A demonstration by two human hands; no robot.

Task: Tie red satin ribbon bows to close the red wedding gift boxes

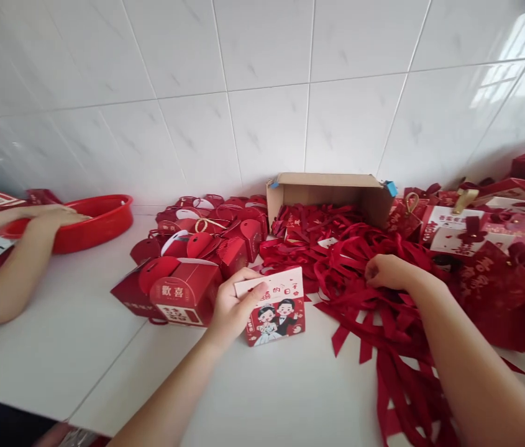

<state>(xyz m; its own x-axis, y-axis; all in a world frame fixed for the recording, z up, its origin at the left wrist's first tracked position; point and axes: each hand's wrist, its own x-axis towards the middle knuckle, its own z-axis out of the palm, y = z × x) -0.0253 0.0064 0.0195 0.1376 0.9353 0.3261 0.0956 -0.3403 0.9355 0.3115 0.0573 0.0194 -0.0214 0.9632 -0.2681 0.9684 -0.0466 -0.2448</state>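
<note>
by a white tiled wall [266, 133] lies an open brown cardboard box [330, 180]. before it, your left hand [234, 304] pinches a red-and-white printed paper carton [277, 318]; your right hand [391, 273] curls among red fabric ribbons [346, 272], whether gripping any i cannot tell.

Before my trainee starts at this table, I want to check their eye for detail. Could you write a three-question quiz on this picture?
1. Multiple choice: which hand holds the couple-printed piece? A) right, B) left, C) neither.
2. True or false: in the picture, the red basin stands to the right of the cardboard box.
3. Fill in: the right hand is at a heap of red ____.

Key: 1. B, the left hand. 2. False; it stands to the left. 3. ribbons.
</note>
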